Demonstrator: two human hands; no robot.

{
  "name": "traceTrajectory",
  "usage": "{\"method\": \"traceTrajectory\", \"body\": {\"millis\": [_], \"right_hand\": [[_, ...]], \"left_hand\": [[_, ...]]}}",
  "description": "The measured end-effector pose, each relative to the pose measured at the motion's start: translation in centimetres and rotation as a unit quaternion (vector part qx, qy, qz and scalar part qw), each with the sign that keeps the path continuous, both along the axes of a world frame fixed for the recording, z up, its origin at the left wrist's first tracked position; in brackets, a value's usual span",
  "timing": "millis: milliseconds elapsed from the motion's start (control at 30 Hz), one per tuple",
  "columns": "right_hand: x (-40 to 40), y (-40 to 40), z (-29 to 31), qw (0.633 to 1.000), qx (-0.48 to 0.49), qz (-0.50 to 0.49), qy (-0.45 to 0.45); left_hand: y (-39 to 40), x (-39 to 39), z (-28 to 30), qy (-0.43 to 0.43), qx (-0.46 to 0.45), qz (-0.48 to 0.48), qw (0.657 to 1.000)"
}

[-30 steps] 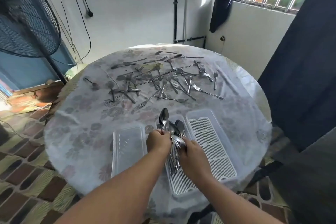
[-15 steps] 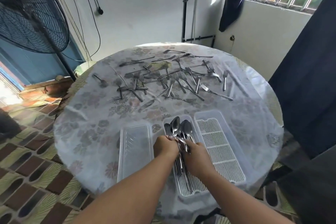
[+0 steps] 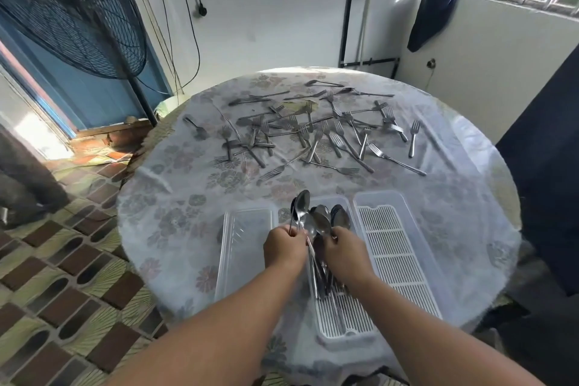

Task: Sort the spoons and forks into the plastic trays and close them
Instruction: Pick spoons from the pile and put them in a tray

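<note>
Two hands point(image 3: 316, 249), one spoon bunch point(image 3: 316, 222)

Two bare forearms entered from the lower edge, each ending in one of the hands: the left hand point(image 3: 284, 248) and the right hand point(image 3: 344, 252). No sleeve, glove, watch or bracelet was visible on either arm up to the frame edge. Whether any finger bore a ring could not be told.

Fan point(image 3: 69, 9) cropped; hands hide spoon handles point(image 3: 316, 273).
</note>
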State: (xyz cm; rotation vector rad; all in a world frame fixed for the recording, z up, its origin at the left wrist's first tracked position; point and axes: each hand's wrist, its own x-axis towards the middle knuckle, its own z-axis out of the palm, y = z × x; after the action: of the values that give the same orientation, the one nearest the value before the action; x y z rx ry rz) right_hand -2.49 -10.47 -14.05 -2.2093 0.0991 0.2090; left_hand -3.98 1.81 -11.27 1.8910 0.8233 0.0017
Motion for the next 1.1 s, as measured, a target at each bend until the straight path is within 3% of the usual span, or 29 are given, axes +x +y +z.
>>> {"method": "traceTrajectory", "body": {"millis": [167, 433, 800, 867, 967, 1100], "right_hand": [[1.5, 0.3, 0.0, 0.999, -0.030, 0.013, -0.009], [2.4, -0.3, 0.6, 0.971, -0.177, 0.105, -0.118], [1.3, -0.7, -0.3, 0.954, -0.242, 0.145, -0.102], [1.6, -0.4, 0.3, 0.967, -0.207, 0.130, -0.067], [3.1, -0.2, 1.3, 0.994, -0.070, 0.080, -0.007], [5.6, -0.2, 1.9, 0.999, -0.023, 0.014, -0.030]], "left_hand": [[-0.1, 0.0, 0.3, -0.014, -0.010, -0.004, 1.000], [-1.0, 0.8, 0.4, -0.015, 0.000, -0.014, 1.000], [-1.1, 0.3, 0.1, -0.023, -0.014, -0.020, 0.999], [-0.7, 0.3, 0.0, -0.025, -0.014, -0.014, 0.999], [-0.2, 0.4, 0.0, -0.028, -0.017, -0.003, 0.999], [0.0, 0.4, -0.2, -0.029, -0.040, -0.005, 0.999]]}}
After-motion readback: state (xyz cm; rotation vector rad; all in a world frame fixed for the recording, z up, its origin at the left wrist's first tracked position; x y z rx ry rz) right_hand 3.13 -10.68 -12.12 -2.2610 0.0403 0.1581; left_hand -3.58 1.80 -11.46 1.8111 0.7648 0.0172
